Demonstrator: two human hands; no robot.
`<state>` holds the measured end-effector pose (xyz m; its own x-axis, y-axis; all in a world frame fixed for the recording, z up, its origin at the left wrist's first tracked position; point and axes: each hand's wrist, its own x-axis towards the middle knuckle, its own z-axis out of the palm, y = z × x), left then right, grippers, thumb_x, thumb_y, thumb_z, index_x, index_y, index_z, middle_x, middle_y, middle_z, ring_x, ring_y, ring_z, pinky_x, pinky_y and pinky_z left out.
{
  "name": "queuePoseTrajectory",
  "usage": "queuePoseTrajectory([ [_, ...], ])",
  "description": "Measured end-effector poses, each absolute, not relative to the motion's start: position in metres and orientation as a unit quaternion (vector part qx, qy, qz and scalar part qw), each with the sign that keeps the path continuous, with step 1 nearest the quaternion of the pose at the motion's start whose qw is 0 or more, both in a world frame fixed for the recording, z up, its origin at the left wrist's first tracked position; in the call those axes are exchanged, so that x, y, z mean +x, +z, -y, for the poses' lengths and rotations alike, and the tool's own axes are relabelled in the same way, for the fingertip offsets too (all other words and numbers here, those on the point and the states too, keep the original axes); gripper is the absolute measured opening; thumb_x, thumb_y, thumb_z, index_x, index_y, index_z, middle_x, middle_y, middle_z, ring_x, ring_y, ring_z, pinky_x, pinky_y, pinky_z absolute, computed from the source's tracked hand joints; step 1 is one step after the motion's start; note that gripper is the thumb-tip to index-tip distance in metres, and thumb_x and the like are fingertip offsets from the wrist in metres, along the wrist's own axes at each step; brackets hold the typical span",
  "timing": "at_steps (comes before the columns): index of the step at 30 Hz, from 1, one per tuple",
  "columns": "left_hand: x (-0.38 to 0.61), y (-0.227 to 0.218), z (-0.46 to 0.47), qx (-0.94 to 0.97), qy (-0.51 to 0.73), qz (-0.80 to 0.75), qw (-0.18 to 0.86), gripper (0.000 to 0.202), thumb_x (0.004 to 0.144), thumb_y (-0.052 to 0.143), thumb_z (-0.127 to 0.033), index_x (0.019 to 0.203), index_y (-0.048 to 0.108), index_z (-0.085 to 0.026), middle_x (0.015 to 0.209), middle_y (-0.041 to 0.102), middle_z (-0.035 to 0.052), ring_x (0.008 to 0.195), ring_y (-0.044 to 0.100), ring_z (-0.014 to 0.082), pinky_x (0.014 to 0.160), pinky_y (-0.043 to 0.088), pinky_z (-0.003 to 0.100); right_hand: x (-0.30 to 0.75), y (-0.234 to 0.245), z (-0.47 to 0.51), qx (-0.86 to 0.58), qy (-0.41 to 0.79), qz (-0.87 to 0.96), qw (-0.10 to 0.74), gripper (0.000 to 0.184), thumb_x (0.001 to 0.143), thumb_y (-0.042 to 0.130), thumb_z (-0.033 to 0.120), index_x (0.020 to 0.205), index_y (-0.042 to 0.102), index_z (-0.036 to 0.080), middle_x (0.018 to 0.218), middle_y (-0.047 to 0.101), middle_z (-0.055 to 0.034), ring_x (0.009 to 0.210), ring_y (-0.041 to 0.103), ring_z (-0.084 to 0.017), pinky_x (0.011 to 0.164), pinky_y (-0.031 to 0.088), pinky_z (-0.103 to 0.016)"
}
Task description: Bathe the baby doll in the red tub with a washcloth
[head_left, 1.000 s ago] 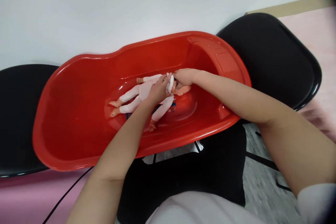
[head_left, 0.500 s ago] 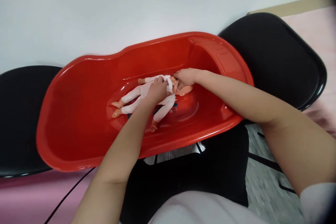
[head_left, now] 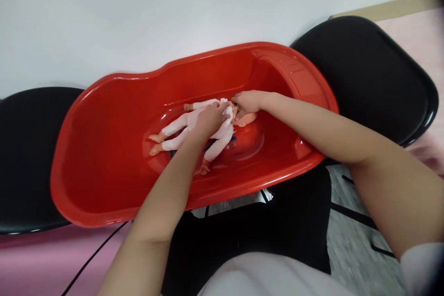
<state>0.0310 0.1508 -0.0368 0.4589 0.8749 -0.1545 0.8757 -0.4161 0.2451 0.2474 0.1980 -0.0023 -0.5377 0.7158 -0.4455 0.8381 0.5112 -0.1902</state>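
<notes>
A baby doll [head_left: 180,127] in a white outfit lies on its back inside a red plastic baby bathtub [head_left: 97,162], feet to the left and head to the right. My left hand [head_left: 211,119] is over its upper chest, fingertips closed at the white collar [head_left: 229,112] by the neck. My right hand [head_left: 249,101] bends over the doll's head [head_left: 247,119], with thumb and fingers gripping around the face, which they largely cover. Both of the doll's arms lie out to its sides. Something dark and flat shows partly from under its body.
The tub rests on a black chair seat [head_left: 27,157] at left and another black chair seat [head_left: 367,74] at right. A pale wall [head_left: 173,9] stands behind. Pink cloth [head_left: 79,254] and a thin black cable [head_left: 93,256] are at lower left.
My left hand has slid slightly right, from the chest up to the doll's collar. My right hand stays at the head. The whole view has shifted a little.
</notes>
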Motion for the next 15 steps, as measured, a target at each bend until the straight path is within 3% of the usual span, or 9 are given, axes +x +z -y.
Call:
queuePoseTrajectory([
  [4,0.033,-0.042,-0.149,0.829,-0.017,-0.542,0.137,0.056,0.108,0.067,-0.030,0.163,0.058,-0.022,0.153,0.065,0.0165,0.143,0.056,0.0367,0.118,0.049,0.047,0.246,-0.003,-0.198,0.457,-0.191,-0.854,0.158,0.054,0.091,0.082,0.051,0.132,0.074,0.018,0.128,0.077,-0.0125,0.102,0.071,-0.027,0.075,0.040,-0.032],
  [10,0.036,-0.049,-0.142,0.830,0.002,-0.535,0.157,0.095,0.098,0.082,-0.027,0.180,0.034,-0.027,0.173,0.051,0.0156,0.158,0.042,0.0391,0.124,0.043,0.056,0.246,-0.008,-0.201,0.453,-0.186,-0.856,0.165,0.056,0.090,0.081,0.053,0.133,0.074,0.018,0.121,0.078,-0.0123,0.099,0.072,-0.027,0.076,0.041,-0.032],
  [15,0.045,-0.046,-0.134,0.826,0.012,-0.543,0.148,0.095,0.099,0.082,-0.029,0.180,0.034,-0.025,0.171,0.053,0.0183,0.156,0.047,0.0401,0.123,0.044,0.058,0.247,-0.008,-0.201,0.448,-0.184,-0.861,0.156,0.055,0.089,0.082,0.052,0.131,0.074,0.017,0.121,0.078,-0.0128,0.099,0.071,-0.026,0.075,0.040,-0.032],
])
